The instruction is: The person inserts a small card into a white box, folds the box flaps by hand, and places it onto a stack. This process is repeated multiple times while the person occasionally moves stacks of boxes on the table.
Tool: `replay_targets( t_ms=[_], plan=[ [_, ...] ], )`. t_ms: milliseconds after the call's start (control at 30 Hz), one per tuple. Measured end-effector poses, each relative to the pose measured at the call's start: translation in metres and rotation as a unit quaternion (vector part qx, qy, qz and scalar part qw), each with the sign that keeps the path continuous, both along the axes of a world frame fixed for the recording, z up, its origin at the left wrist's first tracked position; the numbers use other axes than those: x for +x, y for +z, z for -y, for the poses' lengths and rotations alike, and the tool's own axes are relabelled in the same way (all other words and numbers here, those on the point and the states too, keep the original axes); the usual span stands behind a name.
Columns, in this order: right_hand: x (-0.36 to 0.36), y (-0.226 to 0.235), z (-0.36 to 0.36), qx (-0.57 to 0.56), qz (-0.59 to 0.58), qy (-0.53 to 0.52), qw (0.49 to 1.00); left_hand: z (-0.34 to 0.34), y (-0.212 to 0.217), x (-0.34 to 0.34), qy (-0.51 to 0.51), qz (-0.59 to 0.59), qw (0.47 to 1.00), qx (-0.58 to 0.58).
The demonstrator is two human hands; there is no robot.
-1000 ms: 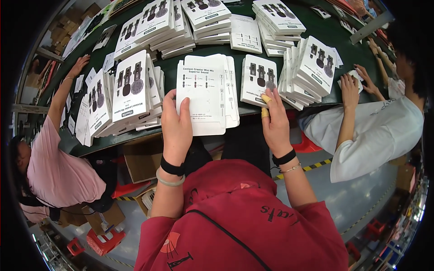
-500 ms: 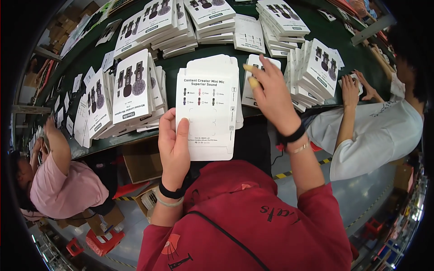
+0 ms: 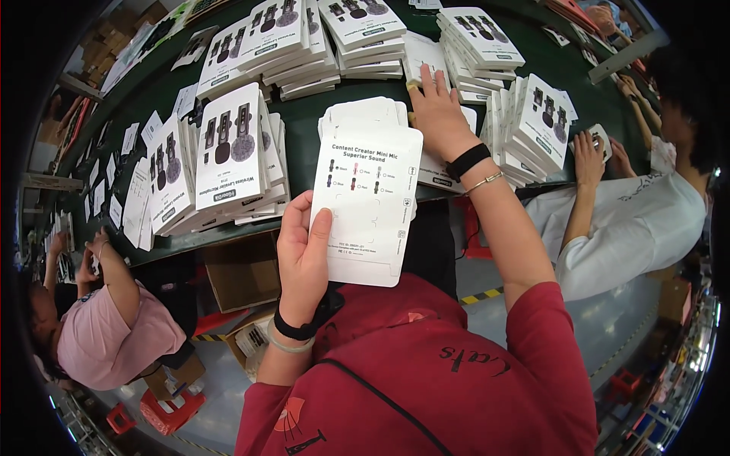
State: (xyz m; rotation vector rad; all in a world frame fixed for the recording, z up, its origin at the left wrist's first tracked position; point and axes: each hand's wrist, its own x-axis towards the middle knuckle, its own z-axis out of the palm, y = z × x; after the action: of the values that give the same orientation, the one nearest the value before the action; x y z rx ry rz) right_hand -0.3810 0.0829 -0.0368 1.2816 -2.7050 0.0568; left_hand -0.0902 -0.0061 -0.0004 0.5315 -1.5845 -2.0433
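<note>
My left hand (image 3: pixel 304 254) grips a small stack of flat white printed cards (image 3: pixel 369 201) by its left edge, lifted off the table toward my chest. My right hand (image 3: pixel 437 114) reaches forward over the dark green table (image 3: pixel 300 125), fingers spread, resting on a low stack of white cards (image 3: pixel 422 53) beyond the held ones. A black band and a thin bracelet sit on each wrist.
Many stacks of white product cards with dark pictures cover the table: a leaning row (image 3: pixel 228 152) at left, piles (image 3: pixel 361 26) at the back, another leaning row (image 3: pixel 540 121) at right. A person in white (image 3: pixel 631 220) works at right, a person in pink (image 3: pixel 114 327) at lower left. Cardboard boxes (image 3: pixel 243 273) stand under the table.
My left hand lifted the white cards off the table and drew them toward me. My right hand moved from the table's front edge forward onto the far stack.
</note>
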Motion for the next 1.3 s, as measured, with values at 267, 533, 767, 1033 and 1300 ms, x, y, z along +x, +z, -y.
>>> replay_targets(
  t_ms=[267, 533, 767, 1033, 1300],
  plan=[
    [0.011, 0.024, -0.012, -0.211, 0.056, 0.009, 0.976, -0.003, 0.000, 0.000, -0.007, -0.003, 1.000, 0.008],
    [0.084, 0.041, -0.059, -0.428, 0.232, 0.031, 0.873, -0.004, -0.002, 0.013, 0.007, -0.001, 1.000, 0.028],
    [0.132, 0.000, -0.083, -0.523, 0.368, -0.037, 0.768, -0.010, -0.004, 0.013, -0.011, 0.008, 1.000, 0.016],
    [0.164, 0.026, -0.106, -0.534, 0.454, -0.063, 0.710, -0.016, -0.005, 0.013, -0.007, 0.009, 1.000, 0.027],
    [0.170, 0.078, -0.117, -0.329, 0.117, 0.101, 0.932, -0.024, -0.011, 0.023, -0.054, 0.042, 0.988, -0.135]
  ],
)
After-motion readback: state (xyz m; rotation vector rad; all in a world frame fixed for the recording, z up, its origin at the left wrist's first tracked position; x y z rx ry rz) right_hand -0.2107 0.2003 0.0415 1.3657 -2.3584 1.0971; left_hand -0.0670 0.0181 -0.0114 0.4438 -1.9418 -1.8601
